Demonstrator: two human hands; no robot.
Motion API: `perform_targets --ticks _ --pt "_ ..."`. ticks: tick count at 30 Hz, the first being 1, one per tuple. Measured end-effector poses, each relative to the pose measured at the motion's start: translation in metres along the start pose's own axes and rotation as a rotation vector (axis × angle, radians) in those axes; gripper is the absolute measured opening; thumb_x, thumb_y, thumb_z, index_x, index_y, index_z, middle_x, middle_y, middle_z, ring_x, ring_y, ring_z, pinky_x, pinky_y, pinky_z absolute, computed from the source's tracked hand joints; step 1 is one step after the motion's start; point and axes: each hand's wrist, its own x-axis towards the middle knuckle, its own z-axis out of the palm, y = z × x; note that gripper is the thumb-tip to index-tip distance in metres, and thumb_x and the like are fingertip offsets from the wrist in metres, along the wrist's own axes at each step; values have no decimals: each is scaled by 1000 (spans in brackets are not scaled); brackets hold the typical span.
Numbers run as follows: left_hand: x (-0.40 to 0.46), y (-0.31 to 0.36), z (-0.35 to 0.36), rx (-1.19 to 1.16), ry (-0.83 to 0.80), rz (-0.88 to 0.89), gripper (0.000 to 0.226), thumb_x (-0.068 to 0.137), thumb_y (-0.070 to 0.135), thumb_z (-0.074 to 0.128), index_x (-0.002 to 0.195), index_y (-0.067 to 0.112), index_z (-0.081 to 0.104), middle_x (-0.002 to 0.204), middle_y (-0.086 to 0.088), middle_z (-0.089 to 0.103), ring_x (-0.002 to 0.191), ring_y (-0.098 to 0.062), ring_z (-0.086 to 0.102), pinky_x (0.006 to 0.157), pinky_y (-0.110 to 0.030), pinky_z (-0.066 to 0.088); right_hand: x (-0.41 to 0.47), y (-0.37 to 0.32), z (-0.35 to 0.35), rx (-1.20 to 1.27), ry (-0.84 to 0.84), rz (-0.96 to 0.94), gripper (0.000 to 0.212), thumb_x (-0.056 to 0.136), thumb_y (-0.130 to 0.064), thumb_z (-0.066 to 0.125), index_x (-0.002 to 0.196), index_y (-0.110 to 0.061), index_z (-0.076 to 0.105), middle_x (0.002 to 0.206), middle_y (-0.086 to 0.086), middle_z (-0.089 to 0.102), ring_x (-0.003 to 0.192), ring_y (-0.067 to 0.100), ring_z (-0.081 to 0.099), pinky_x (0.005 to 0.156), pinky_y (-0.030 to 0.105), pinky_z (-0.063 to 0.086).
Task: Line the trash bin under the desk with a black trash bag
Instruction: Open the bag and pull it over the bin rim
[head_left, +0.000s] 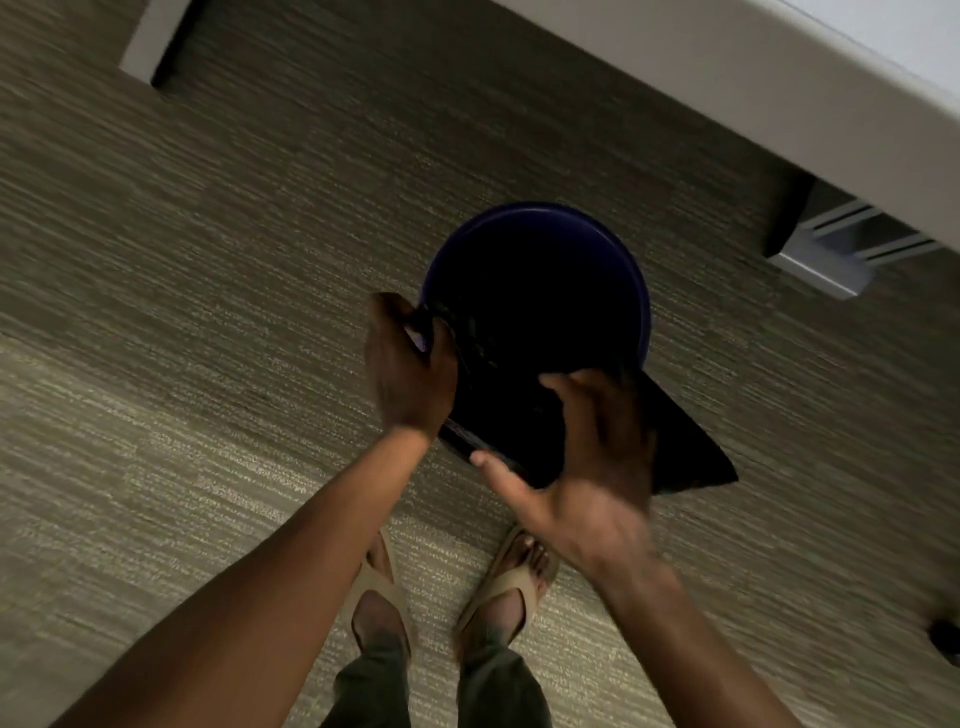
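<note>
A round dark blue trash bin (613, 244) stands on the carpet in front of my feet, just short of the desk edge. A black trash bag (691, 457) hangs over its near side, one corner sticking out to the right. My left hand (408, 364) grips the bag's edge at the bin's left rim. My right hand (587, 462) holds the bag at the near side, fingers spread over the plastic and blurred. The inside of the bin is too dark to make out.
The white desk (753, 88) runs across the top right, with a grey metal foot (826, 260) under it. A white leg (150, 41) stands at the top left. My sandalled feet (514, 577) stand on striped carpet (182, 312) below the bin.
</note>
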Motion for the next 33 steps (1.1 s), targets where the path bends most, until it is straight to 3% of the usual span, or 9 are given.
perform_targets --ticks 2,5,9,12,15,18,21,24,33 --pt "-3 1 0 17 -39 65 20 90 18 61 101 3 52 88 2 54 75 -17 54 65 -24 40 -4 0 19 -26 -146 92 69 78 -49 78 137 -17 60 133 14 62 128 38 57 105 55 45" --pt "1 -5 -3 64 -63 157 12 88 14 61 94 9 51 86 5 51 73 -8 48 61 -7 31 8 22 20 55 -96 165 48 75 -20 81 120 -18 65 110 7 72 111 33 68 95 50 52" --pt "12 -14 -11 146 -86 259 28 77 -1 62 80 18 42 91 5 45 69 -2 36 56 -9 29 37 54 -15 389 -226 111 47 78 -22 86 110 -31 53 90 -24 74 93 -10 71 74 7 51" --pt "20 -12 -17 193 -129 360 28 74 0 61 79 24 47 107 -2 55 73 -6 47 56 -21 36 68 70 -47 432 -423 40 45 78 -10 86 85 -36 49 93 -16 75 92 -3 73 77 11 54" --pt "42 -13 -24 283 -246 550 27 75 9 66 99 20 71 123 -9 59 82 -13 57 57 -25 43 107 85 -72 477 -557 9 34 79 -7 84 70 -33 66 92 -9 79 96 0 74 83 10 54" --pt "67 -12 -21 429 -357 691 42 78 9 70 119 19 74 128 -14 61 92 -28 68 55 -28 50 146 107 -69 429 -666 19 22 82 -13 80 85 -34 82 95 -11 82 95 0 75 82 14 57" --pt "87 -10 -10 508 -444 670 57 81 11 67 137 22 65 127 -13 61 97 -34 68 60 -38 58 185 131 -43 226 -477 156 38 90 4 68 91 -32 81 101 -1 82 99 15 75 93 36 59" --pt "105 -6 5 605 -557 595 77 76 21 72 149 27 51 126 -10 58 103 -36 65 69 -44 60 210 130 -21 102 -365 239 33 87 1 67 105 -23 80 116 8 78 111 28 71 102 43 55" --pt "140 -1 49 618 -508 414 66 76 47 50 139 28 51 115 -16 58 98 -47 66 66 -41 44 223 115 28 -145 -219 133 59 96 -9 59 153 -20 49 148 19 54 135 42 51 106 43 42"
